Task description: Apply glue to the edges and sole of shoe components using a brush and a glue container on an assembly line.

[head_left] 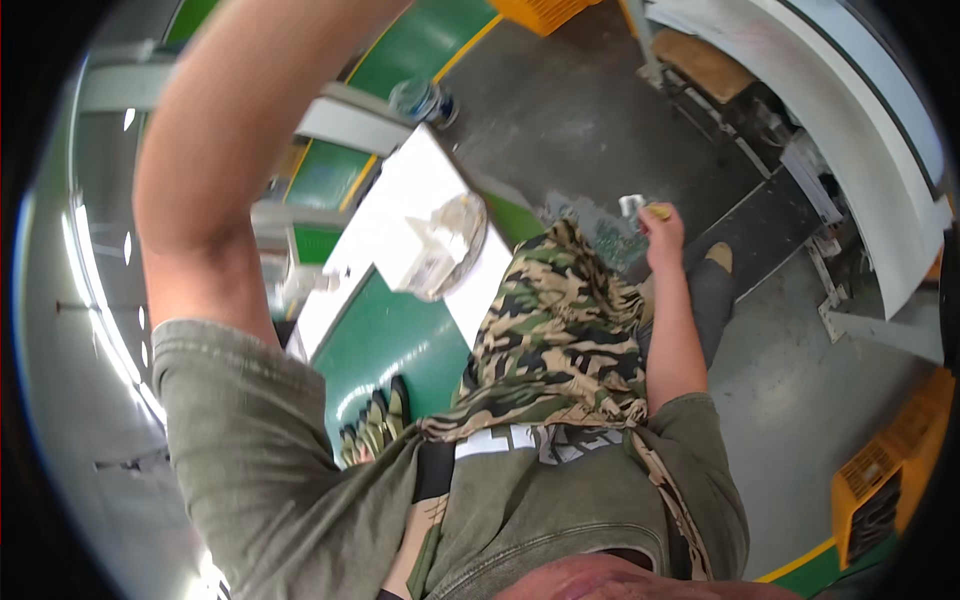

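Observation:
My left arm (215, 180) is raised past the upper edge, so its hand is out of view. Lower and to the right, my right hand (664, 236) is closed on a small tool with a yellow handle (659, 211). A white piece (632, 206) shows beside the handle; blur hides its exact kind. Below that hand, blue-grey speckled material (597, 232) lies near my camouflage apron (560, 320). Left of the apron, a round clear plastic item (452, 245), perhaps a wrapped bowl, rests on the white tabletop (408, 170).
A water jug (423, 102) stands on the grey floor beyond the table. Yellow crates (542, 12) are at the top and another crate (870, 465) at lower right. A wooden-topped stool (704, 62) is beside a curved white bench (850, 110).

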{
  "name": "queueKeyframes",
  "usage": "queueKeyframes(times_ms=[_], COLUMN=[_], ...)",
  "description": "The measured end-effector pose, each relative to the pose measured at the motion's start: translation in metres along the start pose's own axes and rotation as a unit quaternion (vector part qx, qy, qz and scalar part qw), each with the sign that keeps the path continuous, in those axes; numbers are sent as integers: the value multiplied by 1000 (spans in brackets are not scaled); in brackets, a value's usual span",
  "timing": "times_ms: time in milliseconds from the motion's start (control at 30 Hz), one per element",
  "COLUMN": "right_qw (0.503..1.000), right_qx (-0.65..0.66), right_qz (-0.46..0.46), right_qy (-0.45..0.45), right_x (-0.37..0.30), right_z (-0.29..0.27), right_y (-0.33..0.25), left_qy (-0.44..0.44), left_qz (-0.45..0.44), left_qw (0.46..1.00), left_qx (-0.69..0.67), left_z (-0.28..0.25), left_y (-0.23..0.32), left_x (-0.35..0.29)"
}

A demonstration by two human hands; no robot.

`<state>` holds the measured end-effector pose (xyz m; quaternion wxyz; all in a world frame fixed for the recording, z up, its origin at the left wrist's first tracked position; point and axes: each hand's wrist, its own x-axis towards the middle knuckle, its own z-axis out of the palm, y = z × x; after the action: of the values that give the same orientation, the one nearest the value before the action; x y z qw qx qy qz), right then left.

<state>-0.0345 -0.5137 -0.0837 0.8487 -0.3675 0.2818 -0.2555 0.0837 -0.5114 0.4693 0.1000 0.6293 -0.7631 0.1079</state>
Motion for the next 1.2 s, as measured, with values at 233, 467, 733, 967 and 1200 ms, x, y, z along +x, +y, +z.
queueKeyframes(times_ms=[233,467,733,967,1200], right_qw=[994,980,960,882,657], right_qx=[-6,-87,-227,-417,-633], right_qz=[97,161,164,-36,-314], right_qy=[41,73,-32,-218,-265], right_x=[0,-23,0,4,4], right_z=[-36,-15,85,247,319], right_y=[20,23,31,75,111], left_qy=[-174,-267,-153,-187,-301], left_qz=[-373,-830,-936,-940,-901], left_qw=[905,488,288,258,291], left_qx=[-104,-37,-131,-118,-114], left_z=[53,135,202,230,219], left_y=[13,149,336,326,306], left_x=[-351,-848,-942,-937,-913])
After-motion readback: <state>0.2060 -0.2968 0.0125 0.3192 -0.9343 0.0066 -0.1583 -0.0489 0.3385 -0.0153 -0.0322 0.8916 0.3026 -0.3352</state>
